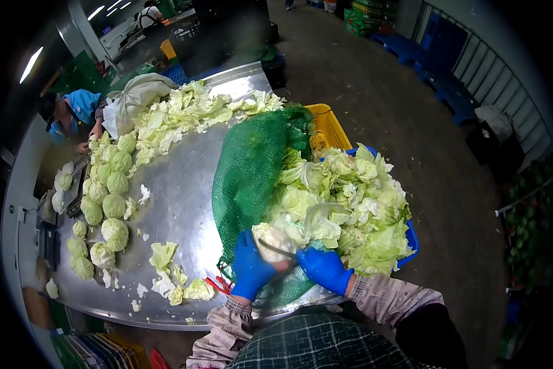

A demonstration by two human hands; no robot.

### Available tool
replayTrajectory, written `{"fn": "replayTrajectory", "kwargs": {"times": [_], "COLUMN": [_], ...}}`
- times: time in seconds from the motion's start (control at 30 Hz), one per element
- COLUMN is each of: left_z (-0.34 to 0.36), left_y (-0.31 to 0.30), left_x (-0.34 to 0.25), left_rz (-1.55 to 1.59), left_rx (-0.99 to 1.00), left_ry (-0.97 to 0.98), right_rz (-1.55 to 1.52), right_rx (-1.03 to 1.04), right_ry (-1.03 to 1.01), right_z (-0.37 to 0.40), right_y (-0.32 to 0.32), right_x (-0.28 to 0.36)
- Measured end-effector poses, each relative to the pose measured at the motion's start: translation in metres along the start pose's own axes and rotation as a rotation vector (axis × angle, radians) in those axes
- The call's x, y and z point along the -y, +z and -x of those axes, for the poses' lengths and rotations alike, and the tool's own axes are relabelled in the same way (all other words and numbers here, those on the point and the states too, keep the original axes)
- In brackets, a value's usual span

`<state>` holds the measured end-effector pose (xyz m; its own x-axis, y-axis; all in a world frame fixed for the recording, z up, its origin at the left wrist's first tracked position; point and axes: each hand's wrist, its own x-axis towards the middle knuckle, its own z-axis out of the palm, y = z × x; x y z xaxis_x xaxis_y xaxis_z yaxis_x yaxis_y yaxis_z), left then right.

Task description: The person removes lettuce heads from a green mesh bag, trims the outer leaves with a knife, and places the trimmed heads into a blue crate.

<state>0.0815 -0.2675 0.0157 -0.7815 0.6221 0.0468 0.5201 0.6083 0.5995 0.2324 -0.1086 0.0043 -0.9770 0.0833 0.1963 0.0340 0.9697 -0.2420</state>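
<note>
My left hand (252, 269), in a blue glove, is wrapped around the near left side of a pale cabbage (269, 236). In my gloved right hand (326, 269) is a knife (276, 249), its blade lying across the cabbage's face. The handle is hidden in my fist. Beneath and behind the cabbage spreads a green mesh sack (246, 169). Loose cabbage leaves (372, 237) are heaped just beyond my right hand. A red drawstring (220, 285) lies beside my left wrist.
On the metal table (181, 157), trimmed cabbages (115, 234) line the left side, with leaf scraps (163, 255) nearer me. A blue crate (412, 243) and a yellow crate (332, 126) stand at the right edge. A co-worker (79, 114) in blue works at the far left.
</note>
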Motion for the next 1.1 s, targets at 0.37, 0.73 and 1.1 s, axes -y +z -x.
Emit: {"fn": "replayTrajectory", "kwargs": {"times": [0.37, 0.73, 1.1], "left_z": [-0.017, 0.048, 0.051], "left_y": [0.010, -0.045, -0.042], "left_x": [-0.062, 0.020, 0.001], "left_rz": [-0.447, 0.178, 0.307], "left_rx": [0.233, 0.152, 0.115], "left_ry": [-0.076, -0.096, -0.276], "right_rz": [-0.157, -1.205, -0.471], "right_rx": [0.228, -0.075, -0.267], "right_ry": [0.410, 0.551, 0.318], "right_z": [-0.049, -0.029, 0.023], "right_y": [0.067, 0.018, 0.015], "right_x": [-0.047, 0.022, 0.067]}}
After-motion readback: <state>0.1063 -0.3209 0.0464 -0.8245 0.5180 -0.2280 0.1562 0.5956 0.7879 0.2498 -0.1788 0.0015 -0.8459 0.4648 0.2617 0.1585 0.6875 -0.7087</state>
